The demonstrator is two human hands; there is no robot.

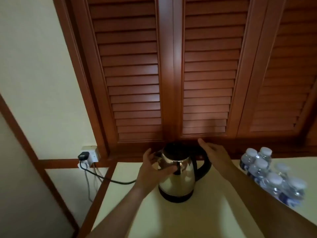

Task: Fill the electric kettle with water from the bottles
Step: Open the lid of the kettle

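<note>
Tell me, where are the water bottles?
The water bottles stand bunched together at the right edge of the pale table, right of the kettle and the right hand.

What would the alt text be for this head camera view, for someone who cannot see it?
A person's left hand rests on the side of a steel electric kettle on a pale table, while the right hand hovers open by its black handle. A pack of water bottles sits to the right, before wooden louvred doors.
</note>
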